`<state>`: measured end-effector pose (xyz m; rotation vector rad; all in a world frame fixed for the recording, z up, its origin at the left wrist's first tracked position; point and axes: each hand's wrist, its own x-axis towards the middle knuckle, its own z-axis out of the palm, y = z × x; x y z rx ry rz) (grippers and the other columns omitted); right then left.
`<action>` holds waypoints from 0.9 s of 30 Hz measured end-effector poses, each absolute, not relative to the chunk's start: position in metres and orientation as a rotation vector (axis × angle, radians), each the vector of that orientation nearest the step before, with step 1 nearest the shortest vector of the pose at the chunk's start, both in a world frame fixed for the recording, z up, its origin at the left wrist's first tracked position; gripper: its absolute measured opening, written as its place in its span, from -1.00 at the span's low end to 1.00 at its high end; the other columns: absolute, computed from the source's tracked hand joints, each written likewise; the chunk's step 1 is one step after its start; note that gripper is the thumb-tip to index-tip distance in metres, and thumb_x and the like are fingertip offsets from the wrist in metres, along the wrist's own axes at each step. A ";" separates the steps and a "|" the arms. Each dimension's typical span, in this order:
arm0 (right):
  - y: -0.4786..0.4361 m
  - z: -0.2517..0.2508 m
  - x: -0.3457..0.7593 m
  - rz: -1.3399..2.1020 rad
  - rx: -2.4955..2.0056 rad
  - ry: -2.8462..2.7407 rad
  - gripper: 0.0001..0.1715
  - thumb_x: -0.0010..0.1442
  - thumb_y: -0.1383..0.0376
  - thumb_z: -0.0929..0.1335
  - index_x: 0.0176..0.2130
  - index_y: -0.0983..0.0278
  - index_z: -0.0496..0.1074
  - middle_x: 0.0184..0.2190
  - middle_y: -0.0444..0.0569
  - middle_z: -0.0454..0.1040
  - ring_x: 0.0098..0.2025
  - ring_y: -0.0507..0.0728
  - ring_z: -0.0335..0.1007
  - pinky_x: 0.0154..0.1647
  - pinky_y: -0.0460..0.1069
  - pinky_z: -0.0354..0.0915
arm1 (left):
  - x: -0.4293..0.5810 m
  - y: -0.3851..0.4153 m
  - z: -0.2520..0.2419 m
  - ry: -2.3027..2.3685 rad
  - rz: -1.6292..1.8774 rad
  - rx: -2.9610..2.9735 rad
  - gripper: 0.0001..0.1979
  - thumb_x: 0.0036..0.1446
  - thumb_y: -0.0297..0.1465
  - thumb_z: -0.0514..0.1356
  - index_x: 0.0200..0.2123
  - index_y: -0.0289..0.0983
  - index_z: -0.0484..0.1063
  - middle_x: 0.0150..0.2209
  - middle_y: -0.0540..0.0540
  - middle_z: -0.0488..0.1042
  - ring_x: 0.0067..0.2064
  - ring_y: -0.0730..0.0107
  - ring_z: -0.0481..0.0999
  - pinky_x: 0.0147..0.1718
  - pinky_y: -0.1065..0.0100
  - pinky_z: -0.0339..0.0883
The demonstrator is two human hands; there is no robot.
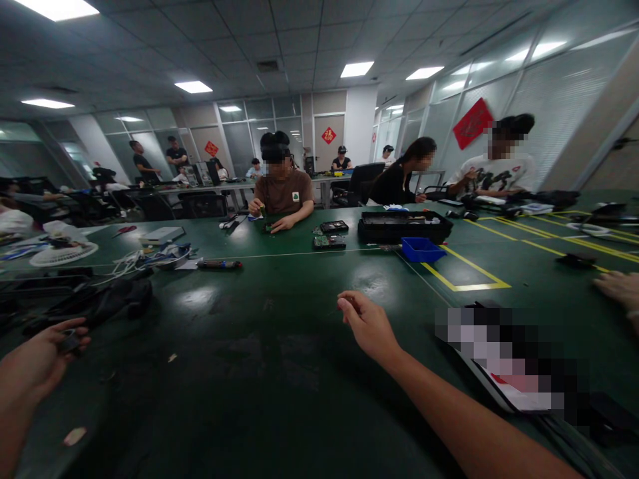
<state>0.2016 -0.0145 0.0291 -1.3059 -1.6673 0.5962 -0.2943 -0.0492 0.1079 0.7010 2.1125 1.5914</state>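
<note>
At the left edge my left hand (42, 362) is raised above the green table (234, 412). Between its thumb and fingers is a small dark grey object (70, 340), its kind too blurred to make out. My right hand (367, 326) hovers over the table's middle with its fingers curled in and the thumb against them. Whatever those fingers may hold is hidden. Beyond the left hand lies a black bag-like bundle (114, 299). A blue plastic bin (422, 250) stands farther off, past the right hand.
A black tray (404, 227) and hard drives (329, 242) lie across the table. A screwdriver-like tool (219, 264), cables (127, 265) and a white fan (64, 254) are at left. A blurred-out device (504, 372) lies at right, near another person's hand (619, 289). A person (284, 189) works opposite.
</note>
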 end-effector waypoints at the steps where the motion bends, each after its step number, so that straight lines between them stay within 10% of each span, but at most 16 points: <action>1: -0.014 0.029 0.202 0.609 -1.304 -1.661 -0.63 0.35 0.05 0.23 -0.10 0.21 0.46 -0.52 -0.15 0.46 -0.45 0.11 0.45 -0.39 -0.01 0.26 | -0.291 -0.041 0.105 2.031 1.596 0.659 -0.77 -0.08 -0.70 0.04 -0.41 -0.30 0.35 -0.54 0.07 0.35 -0.48 0.54 0.31 -0.45 0.51 0.21; 13: -0.018 0.030 0.202 0.648 -1.286 -1.698 -0.66 0.33 0.14 0.25 -0.01 0.23 0.42 -0.37 -0.08 0.53 -0.32 0.13 0.49 -0.29 0.01 0.32 | -0.131 0.015 0.076 1.420 1.202 1.324 -0.59 -0.11 -0.47 0.11 -0.10 -0.34 0.41 -0.34 -0.05 0.41 -0.35 0.35 0.41 -0.34 0.36 0.26; 21: -0.019 0.032 0.202 0.564 -1.274 -1.693 -0.69 0.27 0.06 0.32 -0.31 0.23 0.48 -0.46 -0.09 0.51 -0.40 0.12 0.43 -0.36 0.00 0.24 | -0.014 0.015 0.064 1.156 0.953 1.479 -0.71 -0.05 -0.46 0.01 -0.25 -0.31 0.42 -0.38 -0.05 0.39 -0.34 0.35 0.38 -0.27 0.34 0.22; 27: -0.020 0.034 0.203 0.555 -1.215 -1.569 -0.68 0.30 0.07 0.30 -0.36 0.22 0.43 -0.52 -0.12 0.45 -0.47 0.10 0.38 -0.43 -0.01 0.23 | 0.011 0.005 0.033 1.318 0.855 1.722 -0.44 -0.08 -0.59 0.12 0.07 -0.25 0.28 -0.09 -0.12 0.41 -0.16 0.30 0.41 -0.16 0.33 0.26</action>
